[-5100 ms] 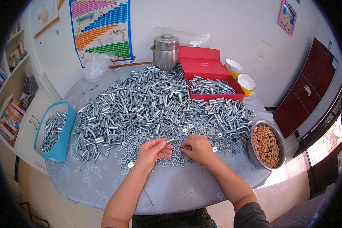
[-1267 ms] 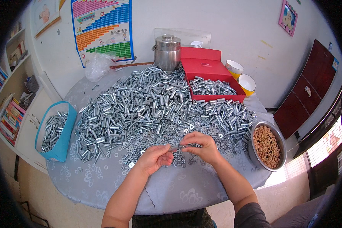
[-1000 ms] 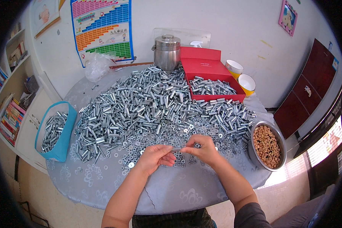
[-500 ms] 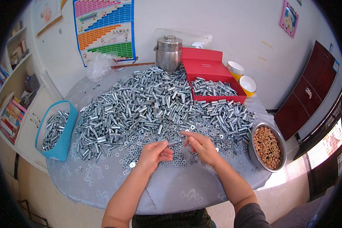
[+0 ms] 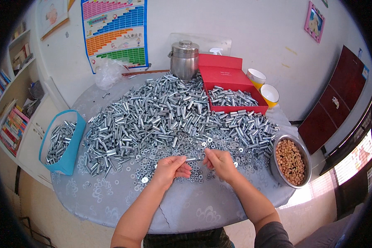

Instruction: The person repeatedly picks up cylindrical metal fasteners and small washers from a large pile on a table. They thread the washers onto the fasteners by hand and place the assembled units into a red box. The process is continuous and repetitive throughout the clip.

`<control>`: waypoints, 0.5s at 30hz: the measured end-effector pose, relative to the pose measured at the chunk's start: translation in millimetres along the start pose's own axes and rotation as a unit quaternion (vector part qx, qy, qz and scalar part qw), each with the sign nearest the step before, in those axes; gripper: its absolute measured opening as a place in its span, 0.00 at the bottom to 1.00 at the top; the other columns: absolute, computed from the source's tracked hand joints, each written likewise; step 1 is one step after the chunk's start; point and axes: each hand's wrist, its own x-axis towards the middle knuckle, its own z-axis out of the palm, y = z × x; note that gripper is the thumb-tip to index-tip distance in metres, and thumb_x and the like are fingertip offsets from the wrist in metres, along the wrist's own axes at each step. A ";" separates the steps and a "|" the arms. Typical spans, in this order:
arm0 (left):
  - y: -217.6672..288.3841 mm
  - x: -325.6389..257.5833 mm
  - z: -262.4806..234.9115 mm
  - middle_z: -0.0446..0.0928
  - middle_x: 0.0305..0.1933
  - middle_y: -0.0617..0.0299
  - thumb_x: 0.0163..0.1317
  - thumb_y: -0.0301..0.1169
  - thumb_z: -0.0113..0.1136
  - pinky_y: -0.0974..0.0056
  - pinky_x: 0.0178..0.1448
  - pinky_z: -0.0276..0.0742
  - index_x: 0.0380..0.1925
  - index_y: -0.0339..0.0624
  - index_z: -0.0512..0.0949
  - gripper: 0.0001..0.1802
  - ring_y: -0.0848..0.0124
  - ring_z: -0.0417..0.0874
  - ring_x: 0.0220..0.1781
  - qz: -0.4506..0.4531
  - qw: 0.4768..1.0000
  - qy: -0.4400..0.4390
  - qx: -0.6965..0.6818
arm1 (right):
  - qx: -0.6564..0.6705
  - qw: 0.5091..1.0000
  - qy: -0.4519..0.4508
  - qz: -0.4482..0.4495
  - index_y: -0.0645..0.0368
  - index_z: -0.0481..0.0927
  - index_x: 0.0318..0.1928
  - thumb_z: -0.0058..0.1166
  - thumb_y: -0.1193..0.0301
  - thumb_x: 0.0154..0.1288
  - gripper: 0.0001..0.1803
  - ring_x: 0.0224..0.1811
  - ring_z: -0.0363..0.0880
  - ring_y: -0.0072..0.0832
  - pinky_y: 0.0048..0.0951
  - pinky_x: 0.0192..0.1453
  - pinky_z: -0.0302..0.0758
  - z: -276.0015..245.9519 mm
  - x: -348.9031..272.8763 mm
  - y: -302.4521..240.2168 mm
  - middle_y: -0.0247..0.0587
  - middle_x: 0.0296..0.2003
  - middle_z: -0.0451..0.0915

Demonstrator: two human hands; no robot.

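1. Bolt (image 5: 193,158), short and silvery, sits level between both hands, just short of the table's near edge, at about six o'clock from the big heap.
2. Left hand (image 5: 170,170) pinches its left end, thumb and fingers closed on the metal; right hand (image 5: 220,163) has fingertips drawn together on the other end, at three o'clock from the left.
3. Whether a nut or washer is already on the shaft is too small to tell.
4. Right under the hands, loose nuts and washers (image 5: 196,177) lie scattered flat on the grey patterned tablecloth (image 5: 111,198).
5. Out at twelve o'clock, a heap of shiny bolts and sleeves (image 5: 161,118) spreads across most of the round table.
6. At one o'clock, a red box (image 5: 229,78) with its lid up holds more silver pieces; a steel pot (image 5: 184,60) stands just beside it, and two yellow-and-white cups (image 5: 263,87) on its other side.
7. At three o'clock, a metal bowl (image 5: 291,161) of brown pellets sits at the table's edge.
8. At nine o'clock, a blue basket (image 5: 64,142) carries more bolts.
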 end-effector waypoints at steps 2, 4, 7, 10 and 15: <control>-1.1 1.9 -3.9 0.77 0.26 0.51 0.60 0.34 0.52 0.67 0.29 0.79 0.30 0.30 0.73 0.14 0.66 0.79 0.24 0.002 1.000 0.002 -0.008 | 0.031 0.996 0.028 -0.083 0.61 0.78 0.38 0.41 0.60 0.65 0.18 0.22 0.69 0.18 0.21 0.26 0.68 3.1 -4.3 -12.2 0.33 0.23 0.75; -1.3 2.8 -3.9 0.77 0.26 0.51 0.60 0.34 0.52 0.68 0.29 0.79 0.30 0.29 0.73 0.14 0.67 0.79 0.24 0.009 1.000 0.005 -0.018 | 0.035 0.994 0.007 -0.103 0.62 0.78 0.38 0.41 0.60 0.65 0.19 0.22 0.69 0.18 0.21 0.26 0.68 1.6 -5.5 -13.4 0.34 0.24 0.75; -0.9 2.7 -5.2 0.77 0.26 0.51 0.60 0.34 0.51 0.67 0.29 0.79 0.31 0.30 0.73 0.14 0.67 0.79 0.24 0.021 1.000 0.011 -0.018 | 0.016 0.996 -0.047 -0.069 0.63 0.78 0.40 0.39 0.60 0.66 0.19 0.22 0.68 0.17 0.20 0.27 0.68 -1.7 -1.7 -3.4 0.34 0.26 0.75; -0.8 2.7 -5.6 0.77 0.26 0.51 0.60 0.33 0.51 0.67 0.29 0.79 0.31 0.30 0.73 0.14 0.67 0.79 0.23 0.026 0.999 0.012 -0.013 | 0.024 0.995 -0.024 -0.090 0.64 0.77 0.40 0.37 0.61 0.67 0.20 0.22 0.67 0.16 0.17 0.27 0.66 1.5 -4.1 -11.4 0.32 0.27 0.74; 0.6 0.9 -3.3 0.77 0.27 0.51 0.60 0.33 0.51 0.67 0.29 0.79 0.31 0.29 0.73 0.13 0.66 0.79 0.24 0.030 0.999 0.016 -0.004 | 0.015 0.996 -0.046 -0.074 0.64 0.76 0.44 0.35 0.61 0.68 0.20 0.23 0.68 0.17 0.18 0.28 0.68 -1.6 -1.5 -5.7 0.33 0.28 0.75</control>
